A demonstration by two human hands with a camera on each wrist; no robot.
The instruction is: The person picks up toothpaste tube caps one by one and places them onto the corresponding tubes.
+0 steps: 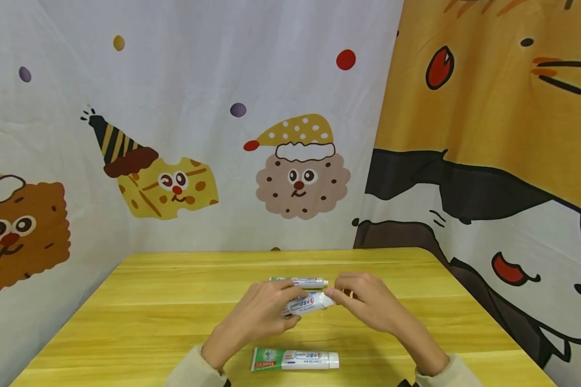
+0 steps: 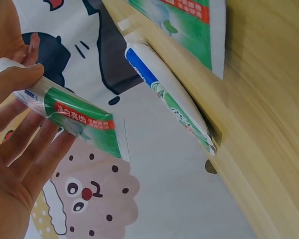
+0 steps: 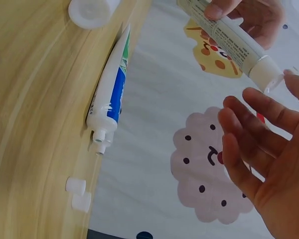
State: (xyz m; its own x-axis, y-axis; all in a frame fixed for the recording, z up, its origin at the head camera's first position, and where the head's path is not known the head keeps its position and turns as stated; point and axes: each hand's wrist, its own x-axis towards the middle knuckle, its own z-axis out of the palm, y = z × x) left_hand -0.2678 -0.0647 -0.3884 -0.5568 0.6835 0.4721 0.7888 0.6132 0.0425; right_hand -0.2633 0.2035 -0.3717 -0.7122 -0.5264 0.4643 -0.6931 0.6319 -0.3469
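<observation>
Pinching a green-and-white tube (image 1: 306, 305) above the table (image 1: 174, 317), the left hand (image 1: 263, 309) shows its red band (image 2: 84, 115), legibly "白亮齿"; brand print is too small. The white cap (image 3: 265, 73) points toward three o'clock, beside the right hand's (image 1: 370, 303) loosely spread, empty fingers. Another tube (image 1: 295, 359) lies at six o'clock.

The table (image 1: 174, 301) is yellow and wood-grained, with rounded far corners. A capped tube (image 1: 311, 359) lies toward its near edge, green end to the left edge, cap to the right edge. Toward the far edge lies an uncapped tube (image 3: 108, 92), pointing the same way; a second bare nozzle (image 3: 100, 149) shows just beyond its own. Right of these are two caps (image 3: 75, 185), close together.
</observation>
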